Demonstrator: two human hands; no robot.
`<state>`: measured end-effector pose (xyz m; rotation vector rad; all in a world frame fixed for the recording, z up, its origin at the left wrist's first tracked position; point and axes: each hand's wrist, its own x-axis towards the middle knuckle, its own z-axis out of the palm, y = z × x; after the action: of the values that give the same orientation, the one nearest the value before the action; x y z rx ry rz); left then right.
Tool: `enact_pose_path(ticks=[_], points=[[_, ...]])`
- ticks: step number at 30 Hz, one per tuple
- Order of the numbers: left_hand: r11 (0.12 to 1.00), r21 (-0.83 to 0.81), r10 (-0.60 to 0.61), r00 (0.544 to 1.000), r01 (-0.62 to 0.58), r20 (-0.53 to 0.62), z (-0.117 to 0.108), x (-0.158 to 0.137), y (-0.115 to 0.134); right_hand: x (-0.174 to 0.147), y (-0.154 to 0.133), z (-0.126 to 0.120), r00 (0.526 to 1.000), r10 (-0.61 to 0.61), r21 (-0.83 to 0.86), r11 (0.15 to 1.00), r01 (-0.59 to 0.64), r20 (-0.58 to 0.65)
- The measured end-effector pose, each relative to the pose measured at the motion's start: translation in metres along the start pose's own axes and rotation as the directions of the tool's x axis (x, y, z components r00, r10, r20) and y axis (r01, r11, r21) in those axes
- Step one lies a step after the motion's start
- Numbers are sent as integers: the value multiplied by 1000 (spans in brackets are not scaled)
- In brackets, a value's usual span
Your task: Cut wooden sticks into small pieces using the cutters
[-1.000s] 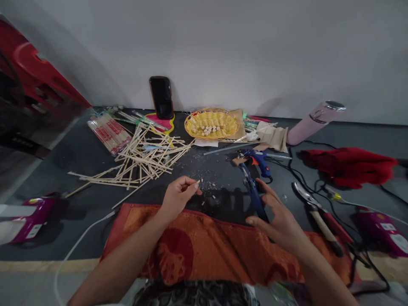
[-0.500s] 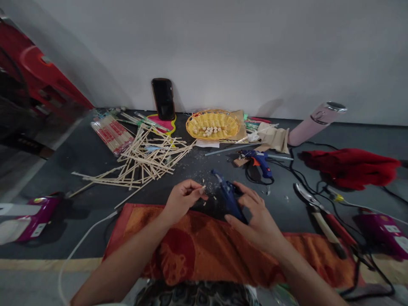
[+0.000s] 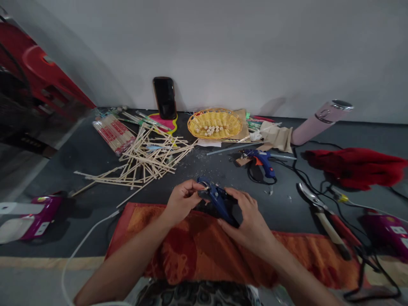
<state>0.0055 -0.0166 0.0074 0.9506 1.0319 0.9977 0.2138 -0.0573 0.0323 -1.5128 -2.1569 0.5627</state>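
One blue cutter (image 3: 219, 201), inside right fingers (image 3: 239, 198), stick piece (image 3: 207, 188) at left fingertips (image 3: 193, 200)

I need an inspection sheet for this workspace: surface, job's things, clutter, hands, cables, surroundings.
Surface: dark table, pale crumbs mid-table; orange towel at near edge.
Job's things: small pale piece at the head of a blue cutter; loose sticks; yellow basket holding small pieces.
Clutter: phone, glue gun, pink bottle, red cloth, second cutter.
Hands: left hand pinches the piece; right hand holds the blue cutter.
Cables: white cable at left; black cables at right.
Surroundings: pale wall behind; red object, far left, unclear.
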Motion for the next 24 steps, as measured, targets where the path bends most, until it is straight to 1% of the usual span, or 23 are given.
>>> enact_pose_path(ticks=[5,10,15,17,24], points=[[1000,-4,0,1000,0,1,2,-1,4,-4,7,5,1000,-20,-20,1000,20,20],[999,31,-7,1000,8,-15,4,0,8,-4,11,7,999,-28,46,999,27,18],[998,62,7,1000,-6,-8,4,0,7,-5,14,10,1000,6,64,998,-7,19],[998,63,17,1000,-17,0,3,0,5,-6,15,11,1000,16,52,999,-16,13],[992,122,28,1000,-29,5,2,1,6,-7,15,13,1000,-17,52,998,18,-16]])
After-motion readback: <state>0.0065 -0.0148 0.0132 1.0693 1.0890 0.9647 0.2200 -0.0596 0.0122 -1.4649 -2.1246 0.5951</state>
